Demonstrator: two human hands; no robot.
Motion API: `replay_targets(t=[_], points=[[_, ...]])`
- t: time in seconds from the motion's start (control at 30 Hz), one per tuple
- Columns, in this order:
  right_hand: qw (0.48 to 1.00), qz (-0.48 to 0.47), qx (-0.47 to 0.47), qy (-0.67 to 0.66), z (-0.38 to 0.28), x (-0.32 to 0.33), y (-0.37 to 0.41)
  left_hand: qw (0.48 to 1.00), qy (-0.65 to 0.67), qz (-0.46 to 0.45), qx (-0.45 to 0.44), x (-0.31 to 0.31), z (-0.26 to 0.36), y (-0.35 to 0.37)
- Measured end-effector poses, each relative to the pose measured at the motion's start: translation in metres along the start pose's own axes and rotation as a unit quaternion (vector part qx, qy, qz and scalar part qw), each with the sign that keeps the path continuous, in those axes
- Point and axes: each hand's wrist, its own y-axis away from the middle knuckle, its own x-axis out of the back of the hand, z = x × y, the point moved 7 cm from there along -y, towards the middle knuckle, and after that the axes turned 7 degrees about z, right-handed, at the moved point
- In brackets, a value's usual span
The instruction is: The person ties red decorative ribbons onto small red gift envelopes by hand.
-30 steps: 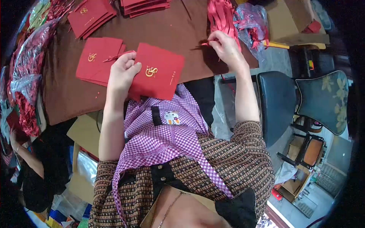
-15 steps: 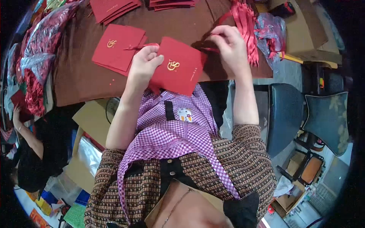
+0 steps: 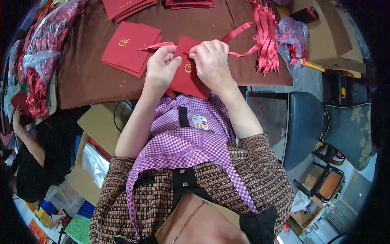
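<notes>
A flat red square card (image 3: 189, 83) with a gold emblem lies at the table's front edge, its lower part over my apron. My left hand (image 3: 161, 67) is closed in a pinch on its left edge, and a shiny red ribbon (image 3: 156, 46) sticks out leftward from these fingers. Over the card's upper right, my right hand (image 3: 213, 63) pinches a narrow red ribbon tip that points left across the card. My fingers hide part of the emblem. To the left lies a small stack of similar red cards (image 3: 132, 44).
A bundle of red ribbons (image 3: 266, 40) lies at the table's right, two strands reaching toward my right hand. More red cards (image 3: 130, 9) are stacked at the back. Plastic-wrapped red goods (image 3: 48, 49), cardboard boxes (image 3: 325, 36) and a dark chair (image 3: 302, 126) surround the brown-covered table (image 3: 93, 87). Another person's hand (image 3: 17, 122) shows at far left.
My right hand has moved left from beside the ribbon bundle to over the card, with a ribbon tip in its fingers. Two strands now stretch out from the bundle. My left hand keeps its pinch.
</notes>
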Motion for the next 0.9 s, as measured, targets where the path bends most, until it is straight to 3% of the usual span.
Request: replay_targets(t=[0.27,0.33,0.57,0.67,0.8,0.9], points=[[1.0,-0.022,0.012,0.011,-0.007,0.007,-0.007,0.99,-0.104,0.0,-0.093,0.0,0.011,0.007],[1.0,-0.022,0.016,0.009,-0.008,0.009,-0.008,0.977,-0.118,0.03,-0.172,-0.001,0.025,0.013],[0.998,-0.045,0.035,0.012,-0.015,0.019,-0.015,0.978,-0.124,0.022,-0.165,-0.007,0.04,0.023],[0.995,-0.08,0.056,0.034,-0.02,0.021,-0.019,0.964,-0.204,0.009,-0.17,-0.012,0.045,0.026],[0.992,-0.091,0.069,0.055,-0.024,0.023,-0.023,0.951,-0.187,0.024,-0.244,-0.013,0.044,0.028],[0.992,-0.123,-0.005,-0.022,-0.012,0.016,-0.02,0.931,-0.222,0.028,-0.288,-0.019,0.053,0.037]])
